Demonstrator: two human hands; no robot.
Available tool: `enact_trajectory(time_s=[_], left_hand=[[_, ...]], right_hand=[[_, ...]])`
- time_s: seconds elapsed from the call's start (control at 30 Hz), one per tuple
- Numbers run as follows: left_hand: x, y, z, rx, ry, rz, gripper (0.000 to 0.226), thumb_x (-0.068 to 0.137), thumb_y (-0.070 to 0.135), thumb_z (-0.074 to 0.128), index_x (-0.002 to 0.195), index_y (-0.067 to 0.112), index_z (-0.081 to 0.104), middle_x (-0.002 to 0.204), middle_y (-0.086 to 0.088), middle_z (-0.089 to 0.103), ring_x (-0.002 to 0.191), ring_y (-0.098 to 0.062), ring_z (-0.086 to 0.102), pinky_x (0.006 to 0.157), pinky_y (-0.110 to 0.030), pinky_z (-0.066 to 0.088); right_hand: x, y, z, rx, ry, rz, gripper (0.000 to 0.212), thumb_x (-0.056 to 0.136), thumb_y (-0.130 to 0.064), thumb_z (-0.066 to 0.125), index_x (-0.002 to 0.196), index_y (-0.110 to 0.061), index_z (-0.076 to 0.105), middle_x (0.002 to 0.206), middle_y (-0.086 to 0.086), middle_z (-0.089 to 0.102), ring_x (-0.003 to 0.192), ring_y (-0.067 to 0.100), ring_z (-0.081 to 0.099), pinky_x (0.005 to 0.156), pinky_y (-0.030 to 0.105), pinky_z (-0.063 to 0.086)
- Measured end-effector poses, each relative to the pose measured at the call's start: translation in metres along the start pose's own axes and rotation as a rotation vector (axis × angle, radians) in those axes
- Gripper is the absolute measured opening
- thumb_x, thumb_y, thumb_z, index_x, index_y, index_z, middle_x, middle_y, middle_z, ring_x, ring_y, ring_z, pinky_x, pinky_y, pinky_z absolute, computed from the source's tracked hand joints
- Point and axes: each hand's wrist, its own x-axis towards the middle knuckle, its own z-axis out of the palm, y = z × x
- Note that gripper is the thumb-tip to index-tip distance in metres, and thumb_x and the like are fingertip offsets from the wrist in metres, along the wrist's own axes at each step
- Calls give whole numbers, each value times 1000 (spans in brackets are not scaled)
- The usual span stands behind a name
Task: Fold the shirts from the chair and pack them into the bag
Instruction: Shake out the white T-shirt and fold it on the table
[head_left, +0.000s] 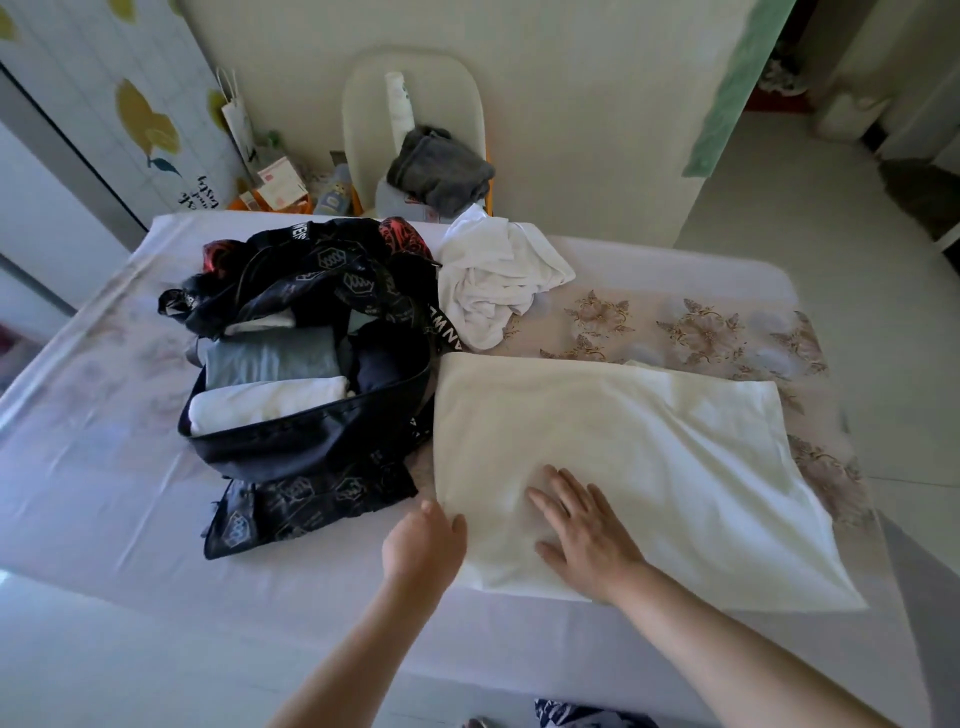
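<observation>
Right hand (584, 530) flat on smooth cream shirt (623, 447); left hand (423, 545) seemingly pinching edge

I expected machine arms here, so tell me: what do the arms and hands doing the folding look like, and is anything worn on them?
They are a person's two bare arms. The left hand and right hand wear no gloves, and no rings, watch or bracelet show. Both forearms are uncovered as far as the picture's bottom edge, with no sleeve in sight. There are no cables or markings.

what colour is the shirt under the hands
Cream shirt, plain, no print visible; head view.
</observation>
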Motion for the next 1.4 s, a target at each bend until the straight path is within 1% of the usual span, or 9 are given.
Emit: enact_trajectory(time_s=[0.2,0.3,0.43,0.53,0.63,0.8,0.97,1.2,1.4], left_hand=[[-20,-17,-7,-672,165,-121,28,105,30,33,86,11,42,79,-7,55,72,-29,50,58,-37,34],[-21,-46,1,-309,214,-81,3,97,12,41,98,11,38,87,-10,59,81,-36,56,62,-40,38],[-12,-58,14,67,336,439,58,70,2,70,123,16,53,118,-5,53,105,-29,54,88,-39,45],[-11,-39,21,265,106,820,68,87,24,63,149,28,37,156,-5,34,141,-29,35,112,-45,33],[-10,-26,28,415,-157,635,71,98,52,41,157,36,3,166,1,-7,152,-28,-1,119,-53,10],[-3,29,12,506,42,584,44,93,52,36,120,25,59,126,-7,52,116,-28,47,98,-41,33],[18,106,13,294,47,688,28,98,29,37,103,19,64,107,-4,61,104,-26,56,89,-36,39],[56,246,34,153,-61,842,29,99,21,41,119,23,62,120,-1,60,111,-23,54,90,-35,43],[98,313,52,332,-50,824,38,100,15,44,138,21,46,138,-3,45,123,-25,47,91,-38,45]], right_hand=[[-29,-19,3,69,-50,35,74,98,-51,43,159,-30,7,166,7,-14,154,25,-4,123,44,9],[-38,-28,-3,127,-126,-7,74,98,-52,45,159,-30,10,165,3,-16,153,21,-7,124,34,5],[-46,-27,-8,197,-45,8,58,101,-44,45,155,-26,31,167,1,2,153,18,5,122,30,8],[-56,-8,-8,88,73,96,53,103,-38,39,153,-24,32,166,5,4,153,24,9,122,40,17],[-70,20,-7,16,51,251,56,104,-41,34,156,-25,21,166,6,-3,153,25,2,121,49,16],[-91,76,-11,180,159,381,53,100,-34,49,149,-15,39,160,11,28,149,26,24,114,44,32],[-89,126,-28,217,451,613,30,90,-17,63,119,-8,63,119,13,62,109,38,58,87,45,49],[-67,200,-44,366,374,863,14,90,-27,56,99,-18,61,96,6,63,96,31,61,77,37,46],[-28,236,-58,372,265,685,49,99,-25,48,147,-29,37,146,6,37,130,28,45,98,46,47]])
